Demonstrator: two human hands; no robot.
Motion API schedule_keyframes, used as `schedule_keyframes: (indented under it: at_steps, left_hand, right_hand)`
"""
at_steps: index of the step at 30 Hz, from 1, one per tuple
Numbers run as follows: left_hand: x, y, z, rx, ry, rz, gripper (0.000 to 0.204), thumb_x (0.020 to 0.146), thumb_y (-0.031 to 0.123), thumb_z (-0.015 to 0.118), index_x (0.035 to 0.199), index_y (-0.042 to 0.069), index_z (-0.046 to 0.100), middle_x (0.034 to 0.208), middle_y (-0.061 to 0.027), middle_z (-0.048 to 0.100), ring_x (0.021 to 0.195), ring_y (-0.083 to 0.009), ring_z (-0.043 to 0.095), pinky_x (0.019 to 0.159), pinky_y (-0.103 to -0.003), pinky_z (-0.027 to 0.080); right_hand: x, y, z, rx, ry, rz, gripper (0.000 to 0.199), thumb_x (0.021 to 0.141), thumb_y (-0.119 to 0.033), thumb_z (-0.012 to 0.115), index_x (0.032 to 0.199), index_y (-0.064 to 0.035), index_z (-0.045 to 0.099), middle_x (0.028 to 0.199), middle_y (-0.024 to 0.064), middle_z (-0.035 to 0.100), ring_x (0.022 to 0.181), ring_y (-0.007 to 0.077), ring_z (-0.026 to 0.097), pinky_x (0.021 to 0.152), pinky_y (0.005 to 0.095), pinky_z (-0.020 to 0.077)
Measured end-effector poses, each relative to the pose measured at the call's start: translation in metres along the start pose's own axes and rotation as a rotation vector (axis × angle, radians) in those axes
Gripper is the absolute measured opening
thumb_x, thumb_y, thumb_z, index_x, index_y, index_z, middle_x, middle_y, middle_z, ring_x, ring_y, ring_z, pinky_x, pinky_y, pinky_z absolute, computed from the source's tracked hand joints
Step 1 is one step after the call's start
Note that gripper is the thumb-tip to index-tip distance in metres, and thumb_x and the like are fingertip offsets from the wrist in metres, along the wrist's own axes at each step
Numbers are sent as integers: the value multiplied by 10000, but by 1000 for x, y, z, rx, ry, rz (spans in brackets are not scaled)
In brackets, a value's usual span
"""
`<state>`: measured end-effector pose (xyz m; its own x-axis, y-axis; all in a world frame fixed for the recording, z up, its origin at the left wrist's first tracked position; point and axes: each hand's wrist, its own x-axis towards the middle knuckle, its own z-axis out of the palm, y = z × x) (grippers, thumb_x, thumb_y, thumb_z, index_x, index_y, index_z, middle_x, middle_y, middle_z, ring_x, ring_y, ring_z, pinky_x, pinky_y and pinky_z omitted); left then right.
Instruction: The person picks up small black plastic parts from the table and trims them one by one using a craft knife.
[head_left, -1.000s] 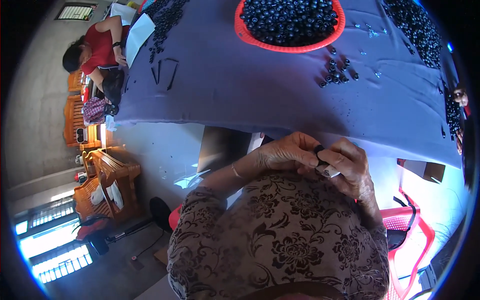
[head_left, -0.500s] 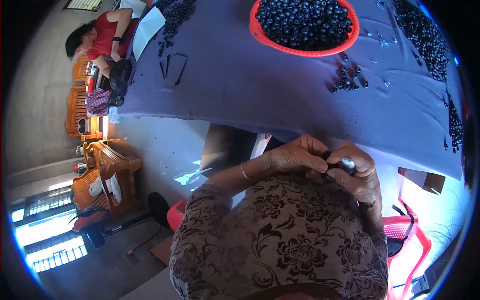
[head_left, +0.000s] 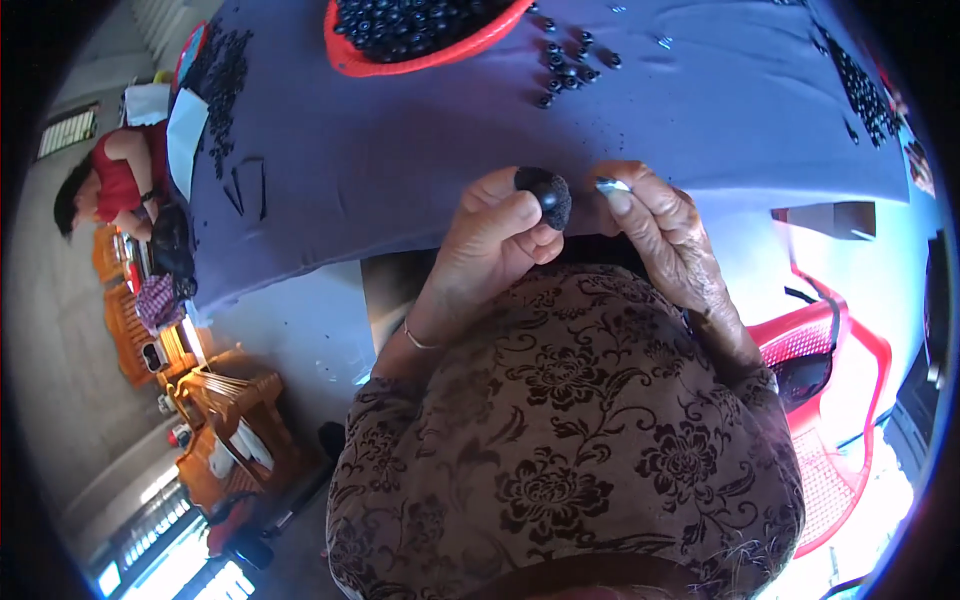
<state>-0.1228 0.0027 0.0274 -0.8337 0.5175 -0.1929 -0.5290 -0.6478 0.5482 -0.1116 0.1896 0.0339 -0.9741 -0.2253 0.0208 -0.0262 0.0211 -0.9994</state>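
In front of my chest, over the near edge of the cloth-covered table, my left hand (head_left: 485, 238) pinches a dark round piece (head_left: 560, 212). It has a rough, foam-like rim and a smooth, shiny black dome showing in its middle. Just to the right, my right hand (head_left: 668, 228) is closed on a small silvery piece (head_left: 612, 186) between thumb and fingers; its exact kind cannot be made out. The two hands are apart. Beyond them on the cloth lies a loose group of black beads (head_left: 570, 70).
A red basket (head_left: 430, 66) full of black beads stands at the far side. More black beads lie at the table's left (head_left: 228, 85) and right (head_left: 862, 95). A person in red (head_left: 135, 165) sits at the left. A red plastic chair (head_left: 835, 450) stands at my right.
My hands have drawn apart and lifted toward the table. The dark round piece now faces up in my left hand. The view has shifted, so the basket appears further left.
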Motion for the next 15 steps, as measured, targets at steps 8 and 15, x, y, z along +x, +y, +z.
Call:
schedule_keyframes:
  at_steps: [8,15]
  left_hand:
    - [1,-5,30,168,37,10,216,813,117,579,1007,24,571,782,-27,535,633,-91,455,519,-224,392]
    - [4,-11,30,512,-25,174,308,811,74,541,1111,5,538,854,-74,558,687,-120,479,523,-257,404]
  right_hand:
    - [-14,5,-7,45,-44,-150,146,915,-90,443,1009,-5,516,747,54,524,607,111,458,575,240,393]
    - [-17,11,-12,36,-34,-299,142,917,-97,438,1004,-10,509,772,65,537,602,147,462,571,269,395]
